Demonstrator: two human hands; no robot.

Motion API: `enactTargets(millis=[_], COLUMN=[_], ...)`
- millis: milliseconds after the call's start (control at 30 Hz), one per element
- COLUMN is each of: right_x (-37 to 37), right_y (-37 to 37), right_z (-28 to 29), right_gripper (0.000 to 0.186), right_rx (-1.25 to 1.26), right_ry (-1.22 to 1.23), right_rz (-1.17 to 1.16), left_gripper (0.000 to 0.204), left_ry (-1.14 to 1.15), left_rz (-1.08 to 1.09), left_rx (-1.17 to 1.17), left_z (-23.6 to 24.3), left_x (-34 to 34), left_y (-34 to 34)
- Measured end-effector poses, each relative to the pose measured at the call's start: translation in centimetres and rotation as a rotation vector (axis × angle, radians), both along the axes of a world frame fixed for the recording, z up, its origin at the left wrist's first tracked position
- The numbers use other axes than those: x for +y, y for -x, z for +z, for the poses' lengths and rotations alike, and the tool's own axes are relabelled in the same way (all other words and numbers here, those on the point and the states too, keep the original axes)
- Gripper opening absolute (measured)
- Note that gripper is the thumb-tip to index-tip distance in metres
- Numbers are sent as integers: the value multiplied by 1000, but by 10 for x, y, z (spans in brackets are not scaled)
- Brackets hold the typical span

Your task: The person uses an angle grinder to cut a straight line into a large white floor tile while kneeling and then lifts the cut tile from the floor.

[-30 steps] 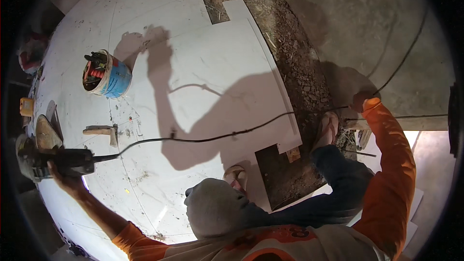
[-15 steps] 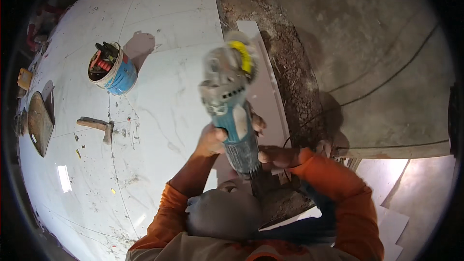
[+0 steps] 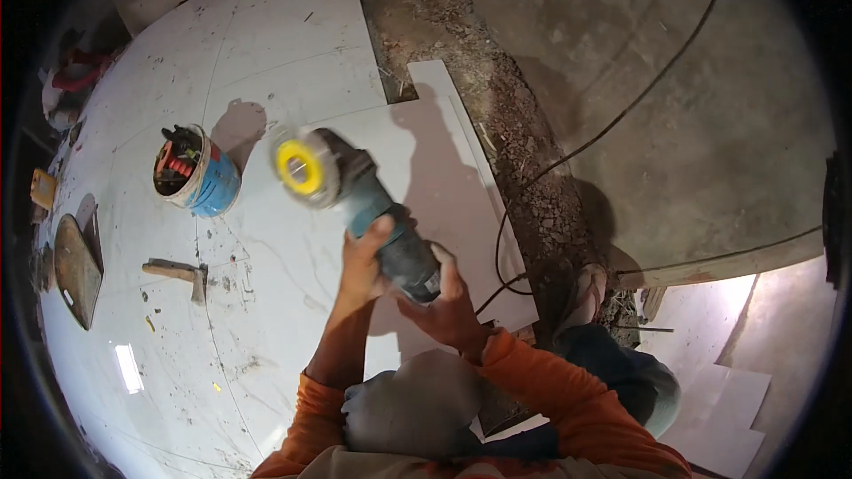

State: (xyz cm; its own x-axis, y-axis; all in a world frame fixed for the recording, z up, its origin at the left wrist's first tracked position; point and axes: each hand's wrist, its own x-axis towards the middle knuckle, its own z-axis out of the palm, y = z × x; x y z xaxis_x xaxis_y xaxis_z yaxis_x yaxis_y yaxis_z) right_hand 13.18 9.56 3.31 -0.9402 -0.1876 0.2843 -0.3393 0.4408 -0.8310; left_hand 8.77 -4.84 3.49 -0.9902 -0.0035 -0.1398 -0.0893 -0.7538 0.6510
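Near the centre of the frame, a teal and black angle grinder [image 3: 366,204] is held up over the white tiled floor [image 3: 293,71], tilted so that its head is pointed to the upper left and its rear end to the lower right. A disc with a yellow ring [image 3: 299,167] is carried on the head, its outer edge blurred. The grinder's middle is gripped by the left hand [image 3: 362,264], with the thumb laid across the upper side of the casing; the far fingers are partly hidden beneath. The rear end is clasped by the right hand [image 3: 448,306], its fingers closed about the casing; whether a switch is pressed cannot be told.

To the left of the grinder, a blue and white bucket [image 3: 216,188] is filled with tools. Below it, a wooden-handled hammer-like tool [image 3: 177,275] is laid on the tiles, and a broad, worn pan [image 3: 75,270] is seen farther left. Above the pan, at the left rim, a yellow container [image 3: 42,188] is placed.

Right of centre, the tiles are bordered by a rubble strip [image 3: 524,115], which is crossed by a dark cord [image 3: 621,115] stretched toward the upper right over the concrete [image 3: 710,186].
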Motion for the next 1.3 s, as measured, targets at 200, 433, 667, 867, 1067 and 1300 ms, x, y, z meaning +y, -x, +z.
enactTargets(millis=[200,433,667,867,1067,1300], right_x=[87,277,495,362,93,42], right_y=[14,40,-4,34,65,23], right_z=[4,62,76,37,-3,-25], right_gripper=[53,42,52,91,88,66], right_rx=[-952,-709,-590,-941,-1062,-1019], right_ry=[-456,-1165,-1797,-1342,1,572], right_rz=[969,484,-60,533,451,404], left_gripper=[70,65,59,61,67,77], left_ry=[-352,4,174,164,-14,241], left_rz=[3,157,487,138,-250,-606], left_rx=[645,564,251,78,-37,150], left_z=[17,22,-30,-78,-99,-108], left_x=[-67,-237,-312,-178,-9,12], left_y=[0,-15,-56,-53,-18,3])
